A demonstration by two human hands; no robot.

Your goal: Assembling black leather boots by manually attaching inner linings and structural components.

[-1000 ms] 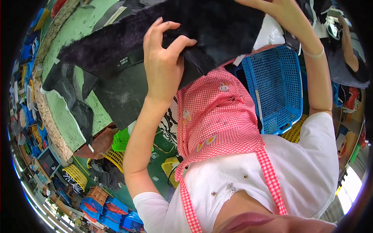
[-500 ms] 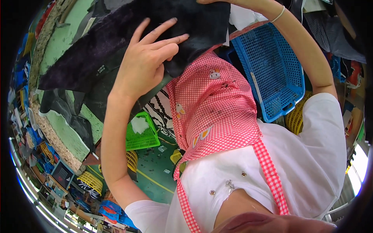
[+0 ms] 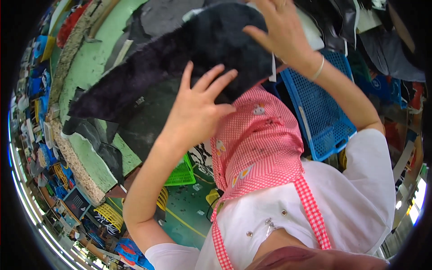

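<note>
A long dark sheet with a soft, fuzzy surface, like suede or short-pile fur, stretches across the worktable in front of me. My left hand rests on its near edge, fingers spread and holding nothing. Over the sheet's right end is my right hand, thumb stretched out from the fingers, some fingertips cut off by the top of the picture. Nothing shows in its grasp. Below the fuzzy sheet lies a smoother dark grey sheet, partly covered by it and by my left arm.
Black scraps with pale edges lie on the green worktable to the left. A blue plastic basket stands close on my right. A green basket and a yellow basket are lower down, left of my apron.
My right hand has come from the far edge toward me and to the right, now largely in view. My left hand has slid slightly nearer along the sheet. The whole view has shifted.
</note>
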